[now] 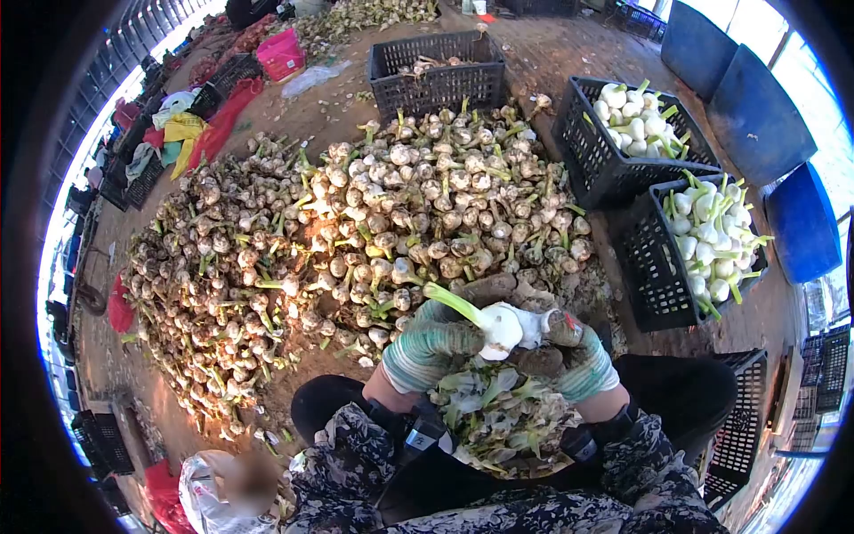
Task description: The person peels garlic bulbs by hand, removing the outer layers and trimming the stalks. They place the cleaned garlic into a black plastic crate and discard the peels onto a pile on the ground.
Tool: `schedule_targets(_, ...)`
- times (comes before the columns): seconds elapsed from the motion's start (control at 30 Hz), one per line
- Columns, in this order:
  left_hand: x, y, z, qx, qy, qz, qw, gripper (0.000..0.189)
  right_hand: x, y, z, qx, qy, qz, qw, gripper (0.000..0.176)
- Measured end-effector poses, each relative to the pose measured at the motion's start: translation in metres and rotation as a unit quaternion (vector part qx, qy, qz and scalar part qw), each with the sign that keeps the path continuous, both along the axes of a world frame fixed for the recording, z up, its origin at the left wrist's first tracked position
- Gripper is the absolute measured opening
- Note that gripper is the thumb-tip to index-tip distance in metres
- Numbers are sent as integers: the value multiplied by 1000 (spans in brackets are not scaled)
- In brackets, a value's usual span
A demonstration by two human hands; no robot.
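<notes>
Both forearms come in from below and meet over the lap; the left hand (436, 343), in a green-and-white striped knit glove, is curled shut around the bulb (503, 327) from the left; the right hand (578, 349), gloved alike and soiled brown at the fingertips, pinches the same bulb at its far end. The bulb is round, smooth and white, held between the hands just above the lap; its pale green stalk (449, 301) juts up and left past the left hand. Papery, limp skins (503, 418) lie piled on the lap beneath. A wide heap (356, 222) of knobbly, earth-grey bulbs covers the dirt floor ahead; black lattice plastic crates (663, 285) of clean white bulbs stand to the right.
</notes>
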State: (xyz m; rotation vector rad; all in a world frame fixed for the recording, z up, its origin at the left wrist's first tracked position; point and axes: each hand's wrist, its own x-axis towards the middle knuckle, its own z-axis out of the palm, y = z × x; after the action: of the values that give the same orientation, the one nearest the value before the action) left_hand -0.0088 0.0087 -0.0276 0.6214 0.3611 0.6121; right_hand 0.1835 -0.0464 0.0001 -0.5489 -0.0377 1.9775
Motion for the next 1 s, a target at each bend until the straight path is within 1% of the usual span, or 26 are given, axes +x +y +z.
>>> schedule_targets(0.03,2,-1,4,1,1,-2,1000,72,2,0,-5,1,1,-2,1000,29)
schedule_targets(0.1,13,-6,10,33,66,117,990,68,8,1,-14,41,-128,11,991,33)
schedule_targets(0.13,18,-11,11,55,84,124,987,60,7,-1,-7,34,-281,21,959,31)
schedule_targets(0.17,21,-11,10,54,84,126,987,60,1,0,-7,34,-281,23,959,31)
schedule_targets(0.2,23,-11,9,1,89,145,985,54,-6,0,-9,218,-470,1,855,30)
schedule_targets(0.23,24,-10,7,-53,94,165,980,48,-13,-1,-12,386,-619,-21,684,29)
schedule_targets(0.27,24,-10,4,-107,99,184,972,43,-20,-6,-16,452,-698,-35,555,22)
schedule_targets(0.3,23,-10,2,-109,101,188,971,43,-20,0,-14,453,-695,-32,557,22)
schedule_targets(0.33,22,-10,-1,-66,95,224,968,41,-17,10,-10,297,-591,-54,748,19)
schedule_targets(0.37,20,-10,-2,-20,88,260,961,38,-13,15,-8,121,-447,-72,883,16)
schedule_targets(0.4,16,-13,-3,26,101,283,953,35,8,24,-58,38,-440,-113,890,13)
schedule_targets(0.43,13,-10,1,29,100,285,953,35,4,26,-25,91,-635,-33,766,17)
schedule_targets(0.47,9,-9,6,-25,78,293,953,40,9,20,-52,162,-731,125,650,20)
schedule_targets(0.5,7,-9,7,-82,57,300,949,47,6,15,-59,223,-788,280,501,23)
schedule_targets(0.53,6,-8,6,-56,42,297,952,49,8,10,-63,221,-786,285,502,23)
schedule_targets(0.57,6,-7,5,-59,43,297,952,49,12,4,-62,226,-724,228,610,25)
schedule_targets(0.6,9,-5,3,-30,116,330,936,44,12,2,-50,229,-650,167,705,27)
schedule_targets(0.63,14,-5,1,-3,189,363,912,39,0,2,-42,229,-649,172,705,27)
schedule_targets(0.67,22,3,-26,146,200,444,861,40,-25,3,-35,275,-575,47,769,27)
schedule_targets(0.7,24,2,-25,148,200,442,862,40,-41,5,-26,315,-484,-80,812,27)
schedule_targets(0.73,26,1,-24,143,175,446,866,39,-47,4,-13,316,-484,-83,812,27)
schedule_targets(0.8,30,3,-25,95,123,508,847,38,-54,5,7,341,-644,-48,683,31)
schedule_targets(0.83,26,3,-24,95,125,511,845,38,-52,8,3,343,-641,-47,685,31)
schedule_targets(0.9,16,-2,-19,103,203,467,854,40,-37,11,-22,133,-494,7,859,31)
schedule_targets(0.97,16,-4,-3,67,177,461,867,39,-7,26,-70,-98,-527,-34,843,33)
schedule_targets(1.0,16,0,8,37,150,453,878,37,12,16,-116,-10,-606,30,795,33)
